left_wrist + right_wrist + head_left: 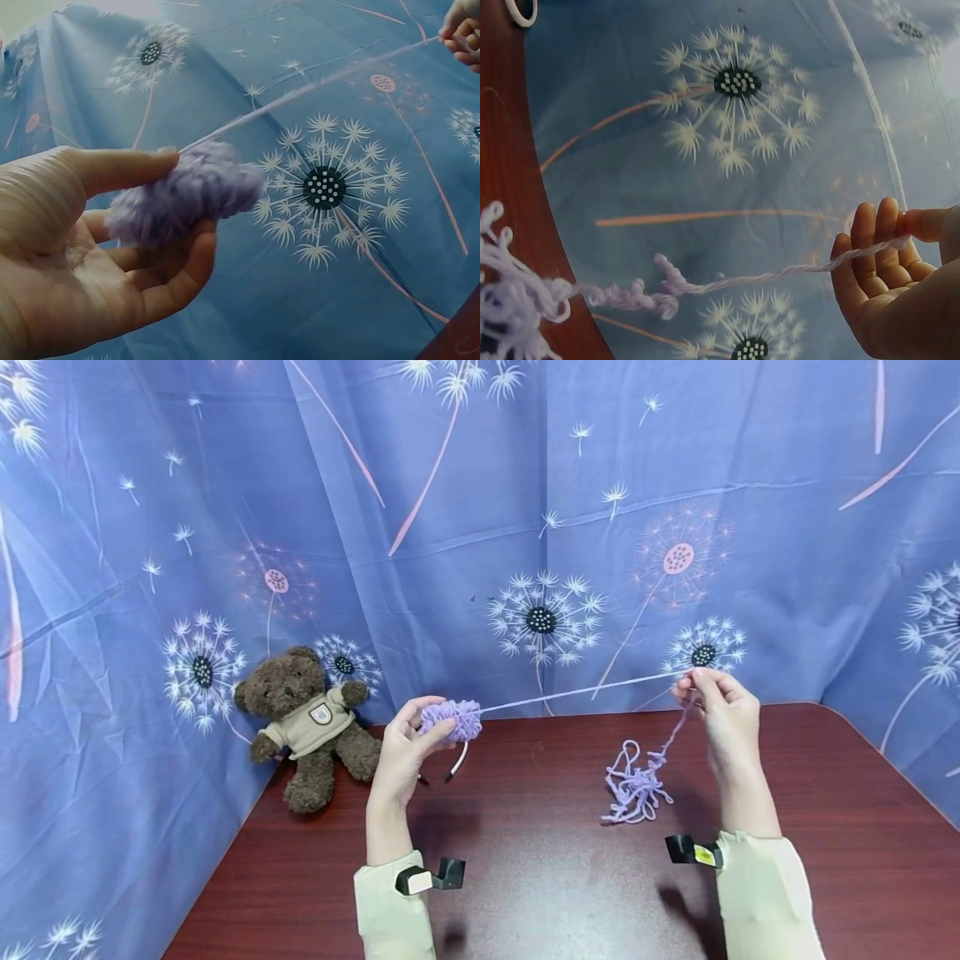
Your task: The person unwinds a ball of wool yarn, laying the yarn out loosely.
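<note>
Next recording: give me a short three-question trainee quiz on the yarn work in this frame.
1. True or false: the left hand holds the lilac yarn bundle.
2. Where does the loose yarn pile lie? A) on the table B) on the teddy bear C) in the left hand
3. Fill in: the right hand pinches the yarn ____ stretched taut from the bundle.

Key: 1 true; 2 A; 3 strand.
</note>
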### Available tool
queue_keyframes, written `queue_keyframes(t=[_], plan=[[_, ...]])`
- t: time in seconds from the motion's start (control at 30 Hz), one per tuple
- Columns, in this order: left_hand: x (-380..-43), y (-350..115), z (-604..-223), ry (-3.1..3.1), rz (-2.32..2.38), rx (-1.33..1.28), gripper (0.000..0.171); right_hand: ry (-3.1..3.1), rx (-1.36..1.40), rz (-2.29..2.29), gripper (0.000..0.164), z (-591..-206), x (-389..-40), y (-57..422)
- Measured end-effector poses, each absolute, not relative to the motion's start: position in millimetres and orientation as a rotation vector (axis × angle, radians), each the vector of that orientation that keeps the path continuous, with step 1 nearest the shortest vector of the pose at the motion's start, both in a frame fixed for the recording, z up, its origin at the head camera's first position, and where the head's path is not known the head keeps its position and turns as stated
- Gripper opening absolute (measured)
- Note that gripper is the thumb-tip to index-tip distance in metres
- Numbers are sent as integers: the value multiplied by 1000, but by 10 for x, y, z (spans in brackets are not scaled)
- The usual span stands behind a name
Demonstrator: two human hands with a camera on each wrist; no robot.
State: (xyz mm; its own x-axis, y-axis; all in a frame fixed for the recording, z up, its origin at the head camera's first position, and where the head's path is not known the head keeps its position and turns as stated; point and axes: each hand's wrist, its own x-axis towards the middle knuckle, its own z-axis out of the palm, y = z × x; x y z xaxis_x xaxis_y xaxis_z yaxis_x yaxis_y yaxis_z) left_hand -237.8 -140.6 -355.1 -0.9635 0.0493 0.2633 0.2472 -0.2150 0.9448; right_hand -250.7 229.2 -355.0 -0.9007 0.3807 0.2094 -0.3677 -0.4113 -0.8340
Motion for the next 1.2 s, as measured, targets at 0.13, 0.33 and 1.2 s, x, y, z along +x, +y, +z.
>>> queue_keyframes(t=[0.13, 0.33, 1.2], plan=[[-2373, -1396, -3551, -1854, -2359, -396, 28, -1330, -61, 2330, 12, -3570, -2513, 2357], [-2379, -1380, -3531, -1745, -2413, -281, 25, -1313, -69, 2338, 12, -3584, -2524, 2391], [-2390, -1101, -3516, -1816, -2399, -360, 39, -2023, 12, 1929, 5, -3685, -2606, 1924]])
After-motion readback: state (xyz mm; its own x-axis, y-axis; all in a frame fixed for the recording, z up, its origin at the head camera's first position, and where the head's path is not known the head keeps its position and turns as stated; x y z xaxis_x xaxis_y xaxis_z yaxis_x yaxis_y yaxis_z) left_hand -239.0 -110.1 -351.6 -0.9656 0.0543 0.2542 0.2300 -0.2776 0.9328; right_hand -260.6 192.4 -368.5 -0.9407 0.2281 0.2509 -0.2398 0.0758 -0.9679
